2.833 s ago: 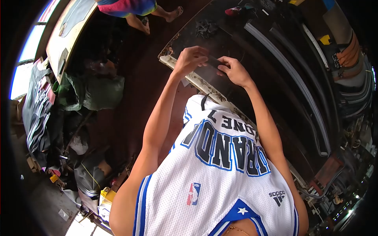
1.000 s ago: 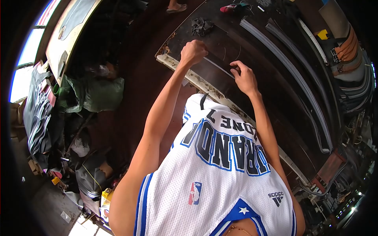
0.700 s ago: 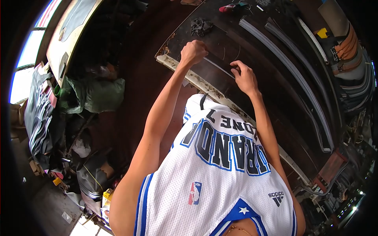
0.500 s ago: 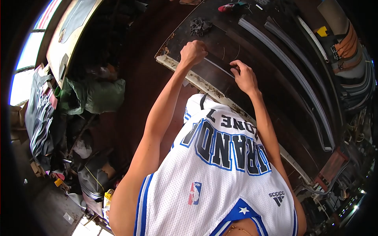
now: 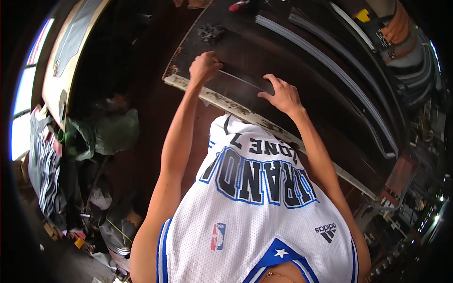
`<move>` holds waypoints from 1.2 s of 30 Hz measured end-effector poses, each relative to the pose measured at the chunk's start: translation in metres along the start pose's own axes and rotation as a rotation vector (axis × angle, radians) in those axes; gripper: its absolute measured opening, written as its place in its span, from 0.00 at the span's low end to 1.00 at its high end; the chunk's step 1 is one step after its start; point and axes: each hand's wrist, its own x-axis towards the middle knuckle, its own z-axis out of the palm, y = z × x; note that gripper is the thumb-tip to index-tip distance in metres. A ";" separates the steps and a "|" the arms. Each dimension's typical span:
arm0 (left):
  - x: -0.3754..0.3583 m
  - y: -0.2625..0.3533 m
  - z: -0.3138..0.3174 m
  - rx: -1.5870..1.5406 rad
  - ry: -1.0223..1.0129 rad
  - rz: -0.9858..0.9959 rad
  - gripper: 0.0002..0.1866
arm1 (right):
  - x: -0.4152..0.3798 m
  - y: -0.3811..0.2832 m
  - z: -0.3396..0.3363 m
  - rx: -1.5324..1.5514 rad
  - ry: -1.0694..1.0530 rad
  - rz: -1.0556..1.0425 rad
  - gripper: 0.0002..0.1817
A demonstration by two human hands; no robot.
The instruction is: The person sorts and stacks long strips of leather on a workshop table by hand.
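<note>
My left hand point(image 5: 204, 67) is closed over one end of a thin grey strip point(image 5: 241, 80) near the tabletop's left corner. That strip runs from my left fingers toward my right hand point(image 5: 283, 95), which hovers close to its other end with thumb and forefinger spread apart. Below both hands is a dark tabletop point(image 5: 245, 52) with a pale, worn front edge point(image 5: 222, 101). A small heap of dark scraps point(image 5: 210, 34) lies just beyond my left hand.
Long bundles of grey strips point(image 5: 325, 45) curve along the table's right side. Brown belts point(image 5: 395, 30) with buckles lie at the far right. A reddish block point(image 5: 400, 177) is at the table's right end. On the left are a green bag point(image 5: 120, 132) and piled dark material point(image 5: 45, 165).
The view has shifted, so the table appears further left. My right thumb and fingers have spread wider. My left hand stays closed at the strip's end.
</note>
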 end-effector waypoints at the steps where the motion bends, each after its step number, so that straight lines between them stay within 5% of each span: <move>1: 0.002 -0.005 -0.001 -0.005 -0.015 -0.003 0.13 | -0.007 0.006 0.000 0.007 0.003 0.015 0.31; 14: 0.052 -0.108 -0.026 -0.124 -0.111 0.164 0.10 | -0.130 0.112 -0.023 -0.054 0.176 -0.019 0.33; 36: 0.110 -0.263 -0.146 -0.010 -0.155 -0.096 0.10 | -0.305 0.216 -0.072 -0.402 0.104 0.265 0.43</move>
